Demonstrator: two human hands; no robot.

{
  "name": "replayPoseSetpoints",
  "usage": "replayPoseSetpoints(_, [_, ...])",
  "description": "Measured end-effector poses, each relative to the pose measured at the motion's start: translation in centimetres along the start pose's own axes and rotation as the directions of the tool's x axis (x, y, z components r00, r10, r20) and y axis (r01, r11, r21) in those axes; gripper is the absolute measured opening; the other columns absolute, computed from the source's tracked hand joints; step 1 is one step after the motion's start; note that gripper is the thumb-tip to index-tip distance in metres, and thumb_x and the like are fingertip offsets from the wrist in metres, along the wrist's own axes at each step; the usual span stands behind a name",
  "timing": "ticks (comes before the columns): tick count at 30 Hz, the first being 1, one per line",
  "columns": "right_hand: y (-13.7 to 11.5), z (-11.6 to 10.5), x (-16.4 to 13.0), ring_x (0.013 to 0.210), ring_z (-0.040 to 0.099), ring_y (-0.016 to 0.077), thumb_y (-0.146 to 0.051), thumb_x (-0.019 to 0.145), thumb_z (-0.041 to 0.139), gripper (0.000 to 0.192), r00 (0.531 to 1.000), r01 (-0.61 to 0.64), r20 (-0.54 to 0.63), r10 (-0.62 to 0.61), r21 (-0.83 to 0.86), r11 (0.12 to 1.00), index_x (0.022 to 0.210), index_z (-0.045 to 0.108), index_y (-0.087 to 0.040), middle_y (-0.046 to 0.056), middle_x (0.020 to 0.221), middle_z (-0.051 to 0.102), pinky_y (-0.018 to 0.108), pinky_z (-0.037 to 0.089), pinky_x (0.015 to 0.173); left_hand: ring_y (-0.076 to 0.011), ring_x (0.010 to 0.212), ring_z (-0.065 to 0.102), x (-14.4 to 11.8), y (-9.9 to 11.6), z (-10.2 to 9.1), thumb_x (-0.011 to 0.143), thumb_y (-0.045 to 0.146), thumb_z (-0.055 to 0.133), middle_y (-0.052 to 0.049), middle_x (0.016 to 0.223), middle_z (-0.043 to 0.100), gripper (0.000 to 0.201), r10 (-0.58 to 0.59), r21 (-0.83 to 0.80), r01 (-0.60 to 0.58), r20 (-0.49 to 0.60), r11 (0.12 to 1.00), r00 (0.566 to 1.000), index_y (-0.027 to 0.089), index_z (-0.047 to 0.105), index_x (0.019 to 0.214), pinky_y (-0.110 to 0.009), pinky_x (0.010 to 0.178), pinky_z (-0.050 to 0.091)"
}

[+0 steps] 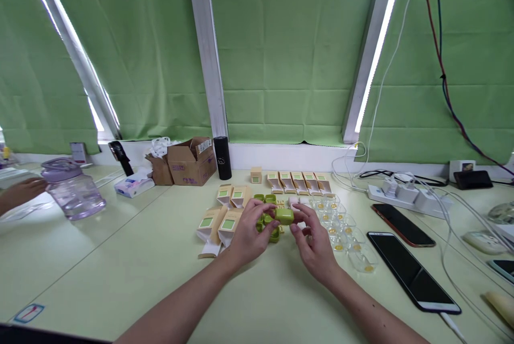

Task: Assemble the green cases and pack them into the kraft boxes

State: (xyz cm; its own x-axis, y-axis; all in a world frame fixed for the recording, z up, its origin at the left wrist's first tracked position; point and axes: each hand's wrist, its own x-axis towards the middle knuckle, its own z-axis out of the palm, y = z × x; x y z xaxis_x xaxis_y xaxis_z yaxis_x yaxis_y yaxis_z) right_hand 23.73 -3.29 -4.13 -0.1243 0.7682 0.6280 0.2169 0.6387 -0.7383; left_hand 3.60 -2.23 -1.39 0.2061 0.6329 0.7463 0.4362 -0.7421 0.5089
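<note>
A small glossy green case (284,216) is up in front of me, held between both hands over the table. My left hand (254,229) pinches its left end with thumb and fingers. The fingertips of my right hand (315,242) close around its right end. Behind and below it, several open green cases (274,235) stand in a group, partly hidden by my left hand. Small white pieces (299,200) lie beyond my right fingers. Several clear plastic trays with yellow dots (363,261) are lined up to the right. Open cream boxes with green windows (211,222) lie to the left.
More cream boxes (299,182) form a row at the back. Phones (413,272), a power strip (409,198) and loose cables occupy the right. Cardboard boxes (191,163), a black cylinder (222,158) and a purple bottle (76,189) stand left, near another person's hand (24,190).
</note>
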Motion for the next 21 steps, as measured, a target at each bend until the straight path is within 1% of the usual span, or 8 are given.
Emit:
replayPoseSetpoints(3, [-0.26,-0.03,-0.02,0.087,0.07,0.0194,-0.03,0.102,0.059,0.046,0.999,0.028,0.025,-0.028,-0.012,1.0,0.146,0.048,-0.032,0.007,0.115,0.071,0.029,0.06,0.064,-0.0236,0.097,0.067,0.06,0.1,0.01,0.097,0.03,0.069,-0.009,0.103,0.064,0.022,-0.075,-0.028,0.075,-0.001,0.997,0.997,0.02,0.071,0.116,-0.038,0.086,0.059])
replayPoseSetpoints(5, [-0.31,0.0,-0.01,0.086,0.068,0.0196,-0.027,0.099,0.061,0.047,0.999,0.029,0.028,-0.029,-0.019,0.999,0.145,0.051,-0.031,0.006,0.109,0.07,0.029,0.059,0.064,-0.023,0.096,0.067,0.04,0.15,0.02,0.097,0.033,0.069,-0.009,0.103,0.063,0.021,-0.116,-0.035,0.116,0.012,0.993,0.993,0.019,0.072,0.113,-0.037,0.087,0.059])
replayPoseSetpoints(9, [-0.23,0.07,0.12,0.08,0.066,0.019,-0.025,0.096,0.061,0.044,0.999,-0.031,0.017,0.031,-0.002,1.0,0.14,0.057,-0.029,0.003,0.094,0.066,0.028,0.057,0.062,-0.0231,0.095,0.066,-0.03,0.09,0.06,0.098,0.038,0.067,-0.008,0.101,0.063,0.023,-0.162,-0.013,0.162,0.04,0.987,0.986,0.018,0.072,0.109,-0.036,0.086,0.056])
replayPoseSetpoints(13, [-0.21,0.05,0.26,0.075,0.064,0.0178,-0.026,0.095,0.063,0.042,0.996,-0.083,0.014,0.083,0.024,0.996,0.138,0.059,-0.028,0.001,0.088,0.064,0.027,0.054,0.06,-0.0235,0.095,0.065,-0.02,-0.05,-0.1,0.101,0.039,0.062,-0.009,0.099,0.063,0.024,-0.152,0.012,0.151,0.071,0.988,0.986,0.018,0.073,0.106,-0.037,0.085,0.054])
replayPoseSetpoints(16, [-0.22,-0.01,0.31,0.078,0.063,0.0182,-0.027,0.095,0.064,0.043,0.996,-0.086,0.009,0.086,0.043,0.995,0.137,0.059,-0.027,0.002,0.089,0.064,0.027,0.054,0.06,-0.0241,0.096,0.064,0.01,-0.09,-0.3,0.105,0.036,0.054,-0.009,0.1,0.063,0.025,-0.131,0.022,0.13,0.093,0.991,0.987,0.018,0.073,0.106,-0.038,0.085,0.053])
replayPoseSetpoints(21, [-0.27,-0.19,0.34,0.085,0.063,0.0196,-0.031,0.095,0.066,0.041,0.997,-0.081,-0.006,0.081,0.068,0.994,0.135,0.059,-0.026,0.004,0.096,0.063,0.026,0.054,0.061,-0.0246,0.096,0.063,-0.01,0.02,-0.36,0.102,0.03,0.057,-0.01,0.1,0.063,0.019,-0.106,0.033,0.103,0.11,0.994,0.988,0.018,0.072,0.105,-0.038,0.084,0.053])
